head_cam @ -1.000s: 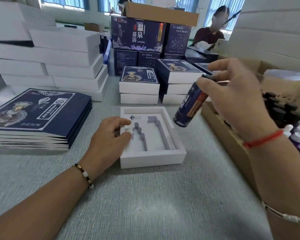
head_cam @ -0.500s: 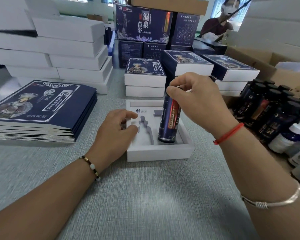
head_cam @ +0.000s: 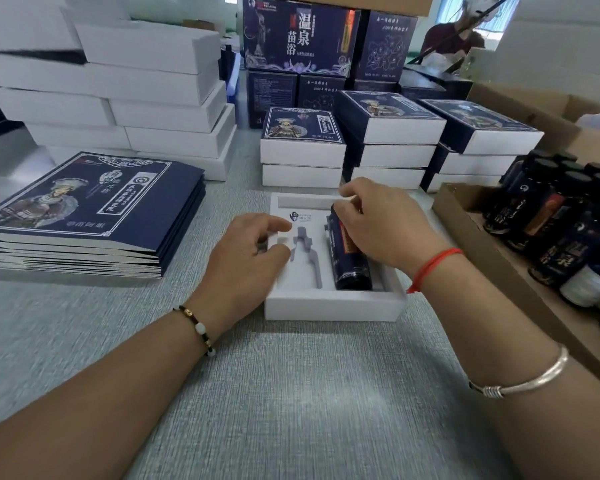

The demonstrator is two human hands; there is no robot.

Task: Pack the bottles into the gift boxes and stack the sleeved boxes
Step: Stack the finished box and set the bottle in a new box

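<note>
Head view is showing a grey table (head_cam: 291,393) carrying, at the far left, stacks of plain white boxes (head_cam: 146,98), and beyond centre, stacks of sleeved boxes (head_cam: 388,133) in dark blue print. A pile of flat blue sleeves (head_cam: 94,209) is lying to the left, and a cardboard tray (head_cam: 465,216) of dark bottles is sitting along the right edge.

At centre an open white gift box (head_cam: 333,306) is resting on the table. Its insert is showing two slots: the left one is empty, the right one is receiving a dark blue bottle (head_cam: 352,268) that is lying lengthwise, base toward the wearer.

The left hand (head_cam: 246,265) is resting on the box's left rim, fingers loosely curled over the edge and steadying it; it is not pinching anything.

The right hand (head_cam: 381,226) is curling over the bottle's upper half, fingers pinching it near the cap end. The bottle's base is extending out below the hand, toward the near wall of the box.

Judgement: the step in hand is seating the bottle. Doing it well is calling for keeping the bottle parallel to the slot, pressing down evenly along its length until it is sitting flush, and holding the box firm with the left hand so the insert is not lifting.
</note>
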